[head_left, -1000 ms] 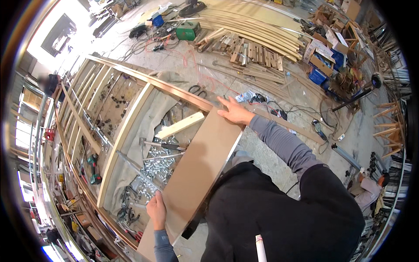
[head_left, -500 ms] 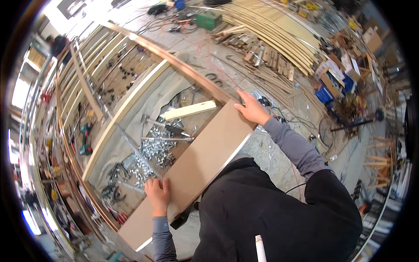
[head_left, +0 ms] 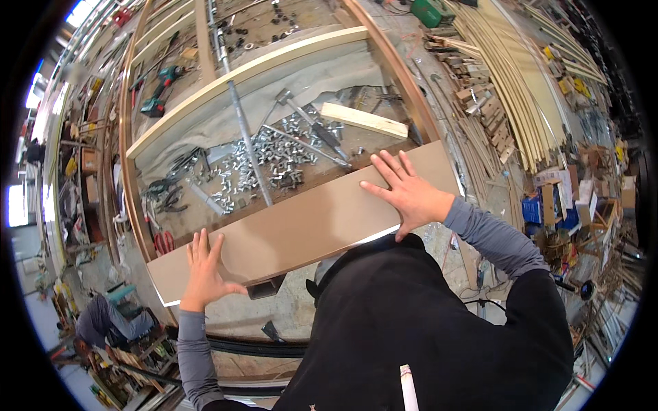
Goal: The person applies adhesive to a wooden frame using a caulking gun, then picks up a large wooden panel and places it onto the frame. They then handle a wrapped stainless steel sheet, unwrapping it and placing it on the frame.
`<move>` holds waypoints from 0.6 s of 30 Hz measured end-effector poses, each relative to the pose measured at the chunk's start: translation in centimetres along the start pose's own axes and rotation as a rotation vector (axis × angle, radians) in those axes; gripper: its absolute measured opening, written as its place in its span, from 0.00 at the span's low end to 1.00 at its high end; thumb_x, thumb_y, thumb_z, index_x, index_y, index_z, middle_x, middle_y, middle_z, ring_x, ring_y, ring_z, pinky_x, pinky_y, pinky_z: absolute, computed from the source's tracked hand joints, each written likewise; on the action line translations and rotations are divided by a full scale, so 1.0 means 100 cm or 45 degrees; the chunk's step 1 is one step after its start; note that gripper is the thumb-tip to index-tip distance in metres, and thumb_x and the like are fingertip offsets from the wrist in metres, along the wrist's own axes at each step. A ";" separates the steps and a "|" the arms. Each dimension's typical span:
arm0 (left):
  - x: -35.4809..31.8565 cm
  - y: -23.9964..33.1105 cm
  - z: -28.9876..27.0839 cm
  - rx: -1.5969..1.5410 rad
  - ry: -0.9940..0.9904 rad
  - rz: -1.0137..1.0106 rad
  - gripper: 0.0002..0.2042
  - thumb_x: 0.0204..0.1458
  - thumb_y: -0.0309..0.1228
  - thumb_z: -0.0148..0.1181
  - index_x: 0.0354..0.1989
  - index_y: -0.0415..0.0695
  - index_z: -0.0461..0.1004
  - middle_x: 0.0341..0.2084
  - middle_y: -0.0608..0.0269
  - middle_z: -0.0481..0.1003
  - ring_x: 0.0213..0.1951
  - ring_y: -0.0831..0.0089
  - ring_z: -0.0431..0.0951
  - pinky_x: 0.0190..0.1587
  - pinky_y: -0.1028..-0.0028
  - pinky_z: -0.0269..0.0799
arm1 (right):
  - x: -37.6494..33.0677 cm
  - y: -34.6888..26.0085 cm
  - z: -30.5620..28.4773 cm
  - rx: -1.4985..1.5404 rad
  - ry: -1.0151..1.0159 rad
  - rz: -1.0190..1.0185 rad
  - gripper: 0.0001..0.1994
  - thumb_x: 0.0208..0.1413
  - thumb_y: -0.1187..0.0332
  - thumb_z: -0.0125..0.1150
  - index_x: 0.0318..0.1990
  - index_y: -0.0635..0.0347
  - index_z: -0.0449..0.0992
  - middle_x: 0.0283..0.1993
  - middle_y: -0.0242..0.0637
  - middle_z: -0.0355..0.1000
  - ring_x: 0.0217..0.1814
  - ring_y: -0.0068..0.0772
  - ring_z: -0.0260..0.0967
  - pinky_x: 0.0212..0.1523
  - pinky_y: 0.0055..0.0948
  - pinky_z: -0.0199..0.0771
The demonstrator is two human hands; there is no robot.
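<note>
A long flat brown board [head_left: 301, 226] lies across the near edge of a wooden frame. My left hand [head_left: 203, 268] rests flat on its left end, fingers spread. My right hand [head_left: 404, 192] presses flat on its right part, fingers spread too. Neither hand grips anything. Just beyond the board, inside the frame, lies a heap of small metal fittings [head_left: 267, 164] with a long metal rod [head_left: 241, 123] and a short pale wood block [head_left: 364, 120].
A green cordless drill [head_left: 159, 96] lies at the far left of the frame. Stacked wooden slats [head_left: 528, 89] and offcuts fill the right. Red-handled pliers [head_left: 164, 241] lie near the board's left end. Another person [head_left: 103, 322] crouches at lower left.
The board has swung from a steep slant to nearly level across the frame. Both hands went from holding its ends to lying flat on top of it.
</note>
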State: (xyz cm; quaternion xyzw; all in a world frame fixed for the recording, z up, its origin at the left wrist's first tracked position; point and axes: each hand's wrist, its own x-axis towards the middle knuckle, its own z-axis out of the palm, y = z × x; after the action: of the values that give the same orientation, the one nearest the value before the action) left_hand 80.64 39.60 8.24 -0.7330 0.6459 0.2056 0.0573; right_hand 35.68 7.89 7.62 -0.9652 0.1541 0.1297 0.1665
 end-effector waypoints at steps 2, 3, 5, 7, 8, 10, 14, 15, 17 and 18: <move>0.002 -0.002 -0.008 -0.033 -0.018 -0.079 0.76 0.17 0.71 0.80 0.80 0.46 0.53 0.79 0.29 0.42 0.80 0.30 0.39 0.77 0.33 0.34 | 0.004 0.002 0.001 -0.002 -0.011 0.013 0.74 0.19 0.46 0.90 0.82 0.44 0.52 0.83 0.67 0.37 0.87 0.72 0.28 0.80 0.74 0.27; 0.006 0.005 -0.009 -0.059 -0.022 -0.046 0.75 0.18 0.72 0.79 0.80 0.45 0.54 0.78 0.27 0.43 0.79 0.29 0.39 0.77 0.32 0.35 | 0.004 0.001 0.003 0.002 -0.015 0.026 0.73 0.19 0.47 0.90 0.82 0.44 0.52 0.83 0.67 0.38 0.86 0.72 0.29 0.80 0.75 0.27; 0.018 0.035 -0.002 -0.039 0.016 0.024 0.75 0.18 0.72 0.79 0.80 0.46 0.54 0.78 0.27 0.44 0.79 0.28 0.40 0.76 0.32 0.37 | 0.006 0.002 0.009 0.009 0.012 0.047 0.73 0.17 0.52 0.90 0.81 0.42 0.53 0.82 0.65 0.41 0.86 0.71 0.32 0.80 0.76 0.26; 0.031 0.058 0.001 -0.013 0.038 0.076 0.75 0.18 0.72 0.80 0.80 0.47 0.54 0.77 0.28 0.46 0.78 0.28 0.42 0.76 0.32 0.39 | 0.005 0.004 0.012 0.033 0.040 0.045 0.73 0.16 0.52 0.90 0.81 0.40 0.54 0.82 0.63 0.42 0.86 0.71 0.33 0.80 0.75 0.27; 0.037 0.065 0.000 0.000 0.049 0.083 0.74 0.18 0.71 0.80 0.79 0.47 0.55 0.76 0.28 0.47 0.77 0.28 0.44 0.75 0.32 0.41 | 0.004 0.005 0.013 0.045 0.055 0.044 0.73 0.16 0.52 0.90 0.81 0.40 0.54 0.81 0.63 0.43 0.85 0.71 0.34 0.80 0.75 0.27; 0.043 0.066 -0.003 0.001 0.077 0.126 0.72 0.18 0.70 0.81 0.78 0.48 0.58 0.75 0.30 0.50 0.76 0.29 0.48 0.75 0.31 0.42 | 0.003 0.005 0.015 0.054 0.059 0.061 0.72 0.16 0.52 0.90 0.80 0.38 0.56 0.81 0.62 0.44 0.85 0.70 0.35 0.80 0.75 0.27; 0.045 0.057 0.001 -0.065 0.153 0.219 0.67 0.18 0.68 0.82 0.74 0.49 0.65 0.71 0.33 0.57 0.72 0.32 0.55 0.74 0.32 0.46 | 0.002 0.002 0.010 0.062 0.046 0.078 0.70 0.15 0.54 0.90 0.79 0.36 0.59 0.81 0.58 0.46 0.85 0.69 0.37 0.81 0.73 0.28; 0.041 0.054 0.006 -0.079 0.180 0.228 0.66 0.18 0.68 0.82 0.74 0.49 0.65 0.71 0.33 0.57 0.72 0.32 0.55 0.74 0.32 0.46 | 0.002 0.002 0.010 0.072 0.065 0.068 0.70 0.14 0.54 0.90 0.79 0.36 0.60 0.81 0.58 0.47 0.85 0.68 0.38 0.81 0.73 0.28; 0.038 0.048 0.011 -0.073 0.223 0.231 0.66 0.18 0.67 0.82 0.73 0.49 0.66 0.70 0.33 0.58 0.72 0.32 0.57 0.74 0.32 0.47 | 0.003 0.000 0.010 0.094 0.127 0.056 0.69 0.13 0.56 0.90 0.78 0.36 0.61 0.81 0.56 0.47 0.85 0.67 0.39 0.82 0.71 0.29; 0.033 0.047 0.014 -0.113 0.213 0.231 0.66 0.18 0.67 0.83 0.74 0.49 0.65 0.71 0.33 0.57 0.73 0.32 0.56 0.74 0.32 0.47 | 0.005 -0.003 0.005 0.102 0.105 0.049 0.70 0.13 0.57 0.90 0.78 0.37 0.62 0.81 0.56 0.47 0.85 0.66 0.39 0.82 0.71 0.29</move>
State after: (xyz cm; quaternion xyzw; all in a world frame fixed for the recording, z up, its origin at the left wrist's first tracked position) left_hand 76.08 36.27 6.59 -0.6880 0.7023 0.1764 -0.0481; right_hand 36.16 8.17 7.12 -0.9592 0.1845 0.0868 0.1959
